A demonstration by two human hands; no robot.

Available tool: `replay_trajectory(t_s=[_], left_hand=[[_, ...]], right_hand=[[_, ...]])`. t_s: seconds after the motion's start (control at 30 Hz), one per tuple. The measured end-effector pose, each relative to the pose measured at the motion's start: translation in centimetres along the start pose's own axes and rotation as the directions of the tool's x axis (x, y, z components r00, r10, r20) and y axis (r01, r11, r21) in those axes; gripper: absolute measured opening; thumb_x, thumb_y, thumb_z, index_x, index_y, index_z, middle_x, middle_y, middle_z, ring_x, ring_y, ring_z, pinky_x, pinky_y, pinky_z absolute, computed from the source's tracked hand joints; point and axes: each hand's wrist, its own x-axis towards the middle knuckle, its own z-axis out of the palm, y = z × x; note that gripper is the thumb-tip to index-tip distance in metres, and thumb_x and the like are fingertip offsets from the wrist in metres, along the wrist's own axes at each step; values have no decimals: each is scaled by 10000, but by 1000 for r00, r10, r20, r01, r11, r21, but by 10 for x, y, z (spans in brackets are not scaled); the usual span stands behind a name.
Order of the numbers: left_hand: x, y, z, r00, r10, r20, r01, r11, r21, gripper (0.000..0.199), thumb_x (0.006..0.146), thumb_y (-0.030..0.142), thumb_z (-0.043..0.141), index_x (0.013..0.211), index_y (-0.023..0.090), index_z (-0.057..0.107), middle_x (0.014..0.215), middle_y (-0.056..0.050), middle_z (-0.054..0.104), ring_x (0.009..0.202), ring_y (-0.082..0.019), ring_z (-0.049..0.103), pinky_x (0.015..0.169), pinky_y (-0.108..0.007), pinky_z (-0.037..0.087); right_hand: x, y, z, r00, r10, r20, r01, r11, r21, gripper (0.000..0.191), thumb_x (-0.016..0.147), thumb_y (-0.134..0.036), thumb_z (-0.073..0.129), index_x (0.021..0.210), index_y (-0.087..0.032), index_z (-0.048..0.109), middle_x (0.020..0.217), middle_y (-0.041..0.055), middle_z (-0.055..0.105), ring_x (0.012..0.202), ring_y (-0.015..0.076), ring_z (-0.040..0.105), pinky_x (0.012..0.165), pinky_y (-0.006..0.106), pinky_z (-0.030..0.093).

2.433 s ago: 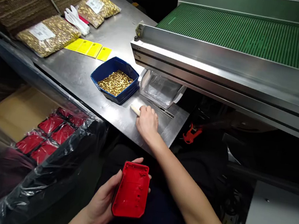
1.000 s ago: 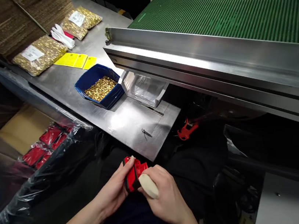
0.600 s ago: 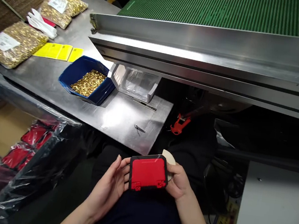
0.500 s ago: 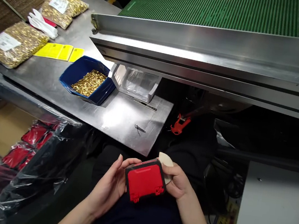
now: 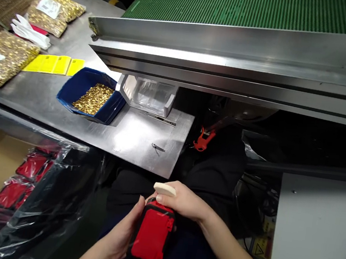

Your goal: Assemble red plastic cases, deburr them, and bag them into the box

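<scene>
A small red plastic case with black edges is held over my lap, one short end pointing away from me. My left hand is closed round its left side, thumb up along the edge and the other fingers hidden beneath. My right hand pinches a cream-coloured flat pad with a rounded edge, which could be felt or sponge. The pad is just over the far end of the case, and my right thumb touches the case there.
A metal table holds a blue bin of small gold parts, a clear-lined grey bin, yellow cards and bags of gold parts. A green conveyor runs ahead. Bagged red cases lie in a box at left.
The case has turned about a quarter turn and come nearer my body. My right hand has moved left with the pad, from the case's right side to its far end.
</scene>
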Motion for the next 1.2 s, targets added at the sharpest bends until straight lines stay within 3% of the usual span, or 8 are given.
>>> replay_trajectory(t_s=[0.13,0.2,0.27,0.5,0.6,0.77,0.87,1.2], left_hand=[[1,1,1,999,14,42,-14,1000,11,671,936,602,637,1470,212,528,1126,-172,789,920,-304,780,870,-412,576],[2,5,2,998,51,39,-53,998,39,648,973,580,589,1512,241,474,1186,-170,769,940,-295,772,873,-408,567],[3,10,1,994,95,51,-99,992,83,626,966,583,599,1477,230,516,1221,-168,751,1000,-302,752,895,-401,554],[8,16,-7,981,181,65,-190,967,168,627,930,619,631,1417,229,573,1192,-147,750,1013,-284,723,867,-358,544],[7,13,-5,982,174,70,-182,972,151,652,932,638,611,1428,220,544,1220,-186,746,1018,-294,724,884,-386,542],[7,8,2,992,115,42,-119,987,112,562,979,647,508,1338,222,586,1148,-169,766,988,-328,745,904,-451,541],[6,8,2,993,117,-3,-115,981,154,505,1004,616,483,1275,213,622,1093,-142,773,993,-314,743,904,-425,538],[6,4,1,992,116,-47,-105,975,197,463,1018,568,486,1248,199,648,1054,-129,771,956,-281,732,887,-398,538]], right_hand=[[-16,-4,1,948,-62,-314,-61,928,-367,149,937,-328,623,1055,-249,668,909,-8,733,817,195,668,721,284,458],[-30,-7,-3,896,-93,-434,-94,916,-390,241,930,-246,590,1168,-263,556,940,-18,718,842,191,673,771,296,467],[-46,-10,-7,884,-84,-459,-98,928,-359,276,915,-185,569,1169,-264,494,941,-23,709,843,184,675,795,297,476],[-99,-6,0,960,-217,-177,86,831,-550,130,991,-263,601,1117,-274,633,979,2,698,823,174,631,749,278,444],[-108,3,10,979,-204,-2,144,697,-703,152,1027,-306,552,1169,-268,591,982,11,680,796,174,613,714,287,420],[-98,13,23,979,-128,158,197,410,-890,131,1030,-361,544,1077,-240,568,910,4,676,701,171,601,594,327,309],[-88,9,24,976,-91,198,216,290,-932,184,996,-405,606,1061,-240,558,885,-1,690,643,169,597,542,344,217],[-81,-7,23,951,-32,306,307,160,-938,54,1005,-233,557,1051,-257,545,826,-17,668,578,149,561,494,337,154]])
